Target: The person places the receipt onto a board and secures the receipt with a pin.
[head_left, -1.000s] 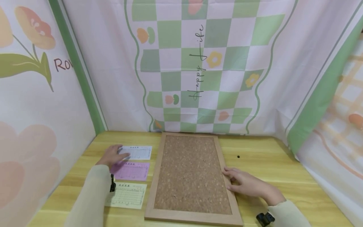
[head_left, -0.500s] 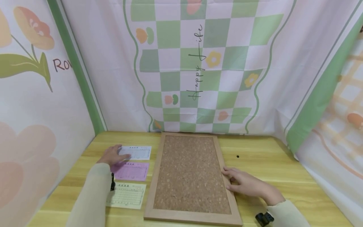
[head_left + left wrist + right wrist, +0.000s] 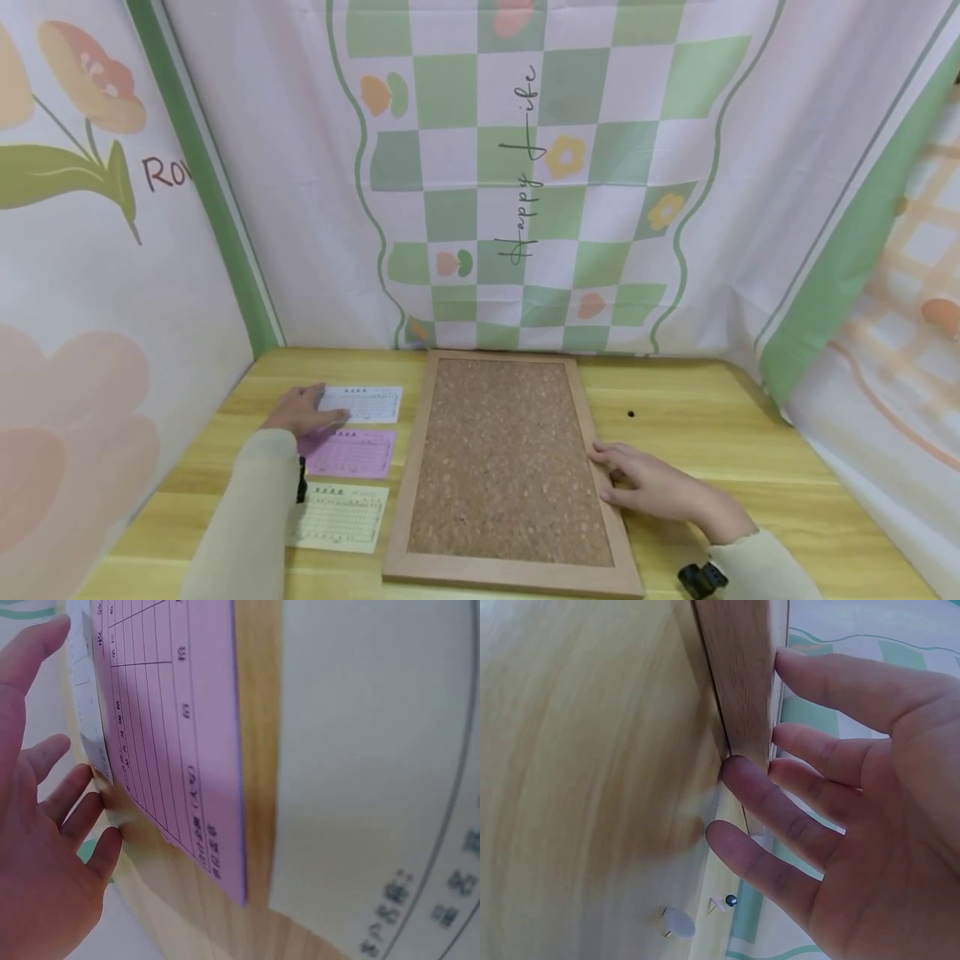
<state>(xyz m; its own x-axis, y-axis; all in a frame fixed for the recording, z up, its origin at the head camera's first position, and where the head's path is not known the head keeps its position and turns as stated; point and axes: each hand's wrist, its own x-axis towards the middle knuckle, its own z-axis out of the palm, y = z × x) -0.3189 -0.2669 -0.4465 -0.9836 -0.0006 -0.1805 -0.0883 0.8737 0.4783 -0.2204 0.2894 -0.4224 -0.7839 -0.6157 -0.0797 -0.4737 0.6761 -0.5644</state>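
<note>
Three printed paper slips lie in a column on the left: a pale blue-white slip point(image 3: 371, 405), a pink slip point(image 3: 351, 454) and a pale green slip point(image 3: 341, 518). My left hand point(image 3: 300, 412) is spread over the left end of the pale blue-white slip, thumb and fingers apart; contact is hard to tell. A cork board point(image 3: 513, 467) with a wooden frame point(image 3: 510, 571) lies beside the slips. Against its right frame edge rests my right hand point(image 3: 652, 483), fingers extended. Up close, its fingers point(image 3: 806, 731) touch the frame's side.
A small black spot point(image 3: 631, 414) shows on the wooden table point(image 3: 697, 392) right of the board. In the right wrist view, a grey flat-headed tack point(image 3: 679, 922) and a small black ball point(image 3: 731, 900) appear beyond the fingers. Curtains point(image 3: 525, 167) enclose the table.
My left hand has shifted very slightly to the right over the pale blue-white slip. The right hand, the board and the slips stay where they were.
</note>
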